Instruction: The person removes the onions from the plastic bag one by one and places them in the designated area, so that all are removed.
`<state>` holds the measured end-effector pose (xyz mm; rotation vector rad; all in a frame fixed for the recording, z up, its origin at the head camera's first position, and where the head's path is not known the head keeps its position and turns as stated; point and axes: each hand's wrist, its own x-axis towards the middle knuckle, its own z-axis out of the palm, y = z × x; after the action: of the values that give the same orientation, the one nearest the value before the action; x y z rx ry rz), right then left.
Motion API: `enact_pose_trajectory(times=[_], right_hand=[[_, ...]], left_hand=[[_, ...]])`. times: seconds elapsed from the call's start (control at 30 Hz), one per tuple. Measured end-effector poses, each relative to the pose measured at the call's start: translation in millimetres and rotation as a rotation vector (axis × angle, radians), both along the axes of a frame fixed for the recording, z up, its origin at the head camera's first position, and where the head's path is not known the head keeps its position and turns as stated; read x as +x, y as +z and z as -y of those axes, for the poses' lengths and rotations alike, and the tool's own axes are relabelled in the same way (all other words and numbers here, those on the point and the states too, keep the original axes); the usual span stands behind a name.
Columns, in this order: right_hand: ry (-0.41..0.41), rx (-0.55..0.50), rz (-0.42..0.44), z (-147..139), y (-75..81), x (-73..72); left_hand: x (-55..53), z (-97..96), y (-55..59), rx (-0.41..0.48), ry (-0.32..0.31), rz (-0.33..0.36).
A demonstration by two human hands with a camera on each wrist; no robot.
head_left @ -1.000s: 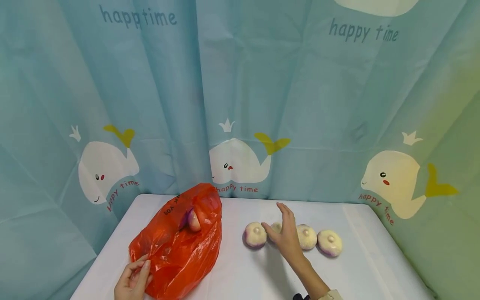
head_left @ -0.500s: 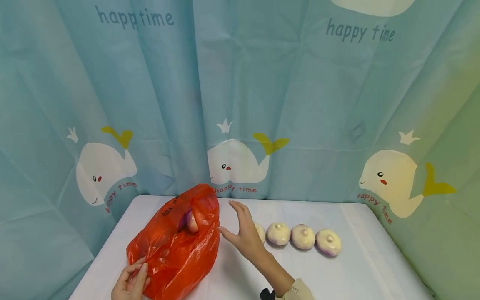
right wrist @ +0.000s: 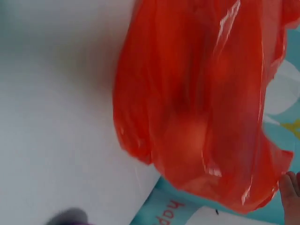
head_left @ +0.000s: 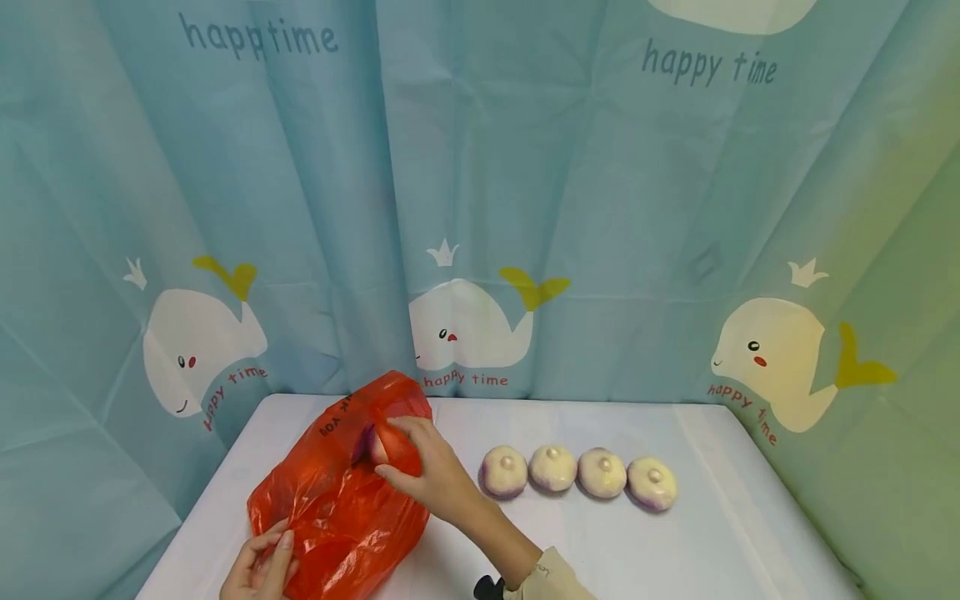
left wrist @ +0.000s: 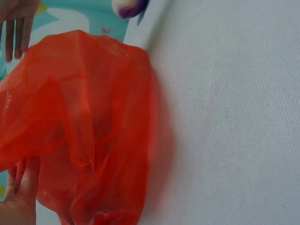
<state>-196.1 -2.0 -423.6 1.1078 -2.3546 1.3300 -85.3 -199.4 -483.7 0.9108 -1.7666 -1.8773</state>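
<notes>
Red, translucent plastic carrier bag [head_left: 341, 500] sits on the white table [head_left: 675, 550], its edge pinched between the thumb and fingers of the left hand [head_left: 258, 567]. Black printing on it, beyond the left hand, reads "K YOU" at a slant; the rest is not legible. Right hand [head_left: 431, 471] is at the bag's upper part, thumb and fingers spread, beside a round purple-and-white bulb [head_left: 377, 450] inside. To the right of that hand, four cream-and-purple bulbs [head_left: 553, 468] form a row. Behind both hands, a pale blue whale-print curtain [head_left: 600, 208] repeats "happy time" in grey-blue and red.
</notes>
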Motion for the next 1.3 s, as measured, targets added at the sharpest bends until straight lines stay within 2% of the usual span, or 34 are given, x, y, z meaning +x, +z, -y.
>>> enact_pose_trajectory(times=[0.13, 0.23, 0.37, 0.5, 0.73, 0.8, 0.9, 1.03, 1.17, 1.3], right_hand=[[0.055, 0.050, -0.026, 13.9, -0.4, 3.8], [0.097, 0.148, -0.047, 23.0, 0.8, 7.0], [0.128, 0.298, -0.004, 30.7, 0.5, 9.4], [0.059, 0.370, 0.068, 35.4, -5.0, 6.4], [-0.122, 0.513, 0.171, 41.0, -17.9, 6.0], [-0.161, 0.562, 0.182, 42.4, -20.9, 7.1], [-0.218, 0.611, 0.198, 43.1, -25.5, 6.9], [-0.279, 0.617, 0.156, 40.2, -33.1, 2.5], [-0.300, 0.581, 0.081, 34.9, -40.9, -4.3], [-0.279, 0.564, 0.094, 31.4, -46.4, -11.9]], left_hand=[[-2.2, 3.4, -8.3, 0.013, 0.010, -0.045], [-4.9, 6.5, -19.2, 0.015, 0.009, -0.060], [-9.1, 9.6, -31.8, 0.018, 0.011, -0.058], [-12.1, 11.5, -36.3, 0.039, 0.033, -0.052], [-12.8, 14.8, -42.4, 0.031, 0.018, -0.087], [-13.1, 13.9, -41.4, 0.048, 0.031, -0.081], [-11.4, 13.0, -39.9, 0.050, 0.029, -0.131], [-5.3, 8.8, -26.7, 0.069, 0.016, -0.191], [-1.1, 3.6, -7.5, 0.097, 0.015, -0.141], [1.1, -0.1, 2.3, 0.107, 0.018, -0.126]])
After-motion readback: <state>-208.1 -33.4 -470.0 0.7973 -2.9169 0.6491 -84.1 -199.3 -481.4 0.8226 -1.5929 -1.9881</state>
